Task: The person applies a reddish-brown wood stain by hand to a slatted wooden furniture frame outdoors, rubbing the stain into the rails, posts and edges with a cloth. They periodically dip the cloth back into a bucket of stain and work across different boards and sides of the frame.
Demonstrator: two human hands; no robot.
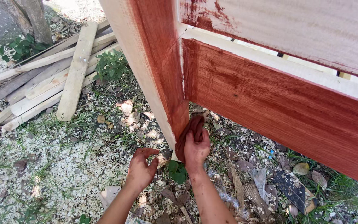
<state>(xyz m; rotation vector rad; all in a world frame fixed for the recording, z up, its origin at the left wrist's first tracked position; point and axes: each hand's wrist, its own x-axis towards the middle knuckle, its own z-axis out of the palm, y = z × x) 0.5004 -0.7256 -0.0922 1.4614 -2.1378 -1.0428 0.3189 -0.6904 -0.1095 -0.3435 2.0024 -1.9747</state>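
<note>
no bins, buckets or other holders are showing in this view; the stain is showing only on the wood, the rag and the skin.

right hand [196, 150] is closing tight around a dark red rag [190, 132], fingers wrapping it fully, thumb side toward the post. the rag is pressing against the lower end of the upright wooden post [158, 62], right at its bottom corner, at about 6 o'clock from the joint where post and rail are meeting. the rag is bunching up above the knuckles and hanging a little below the fist.

left hand [141, 168] is sitting at about 8 o'clock from the right hand, near it but not touching. fingers are curling loosely, half open, holding nothing. it is hovering just over the ground litter; whether the fingertips are touching the chips, cannot tell. both hands and forearms are looking smeared with reddish stain.

the post is wearing red-brown stain on its right face, with its left edge staying pale bare wood. the horizontal rail [278, 103] is running from the post toward 4 o'clock, stained red-brown. above it a pale panel [295, 29] is showing only streaks of red near its top left.

at 10 o'clock a pile of planks [54, 79] is lying on the ground, unstained. wood shavings [63, 174] are covering the ground at 8 o'clock, with dry leaves and grass mixing in. a small green weed [177, 171] is growing between the two wrists.
</note>
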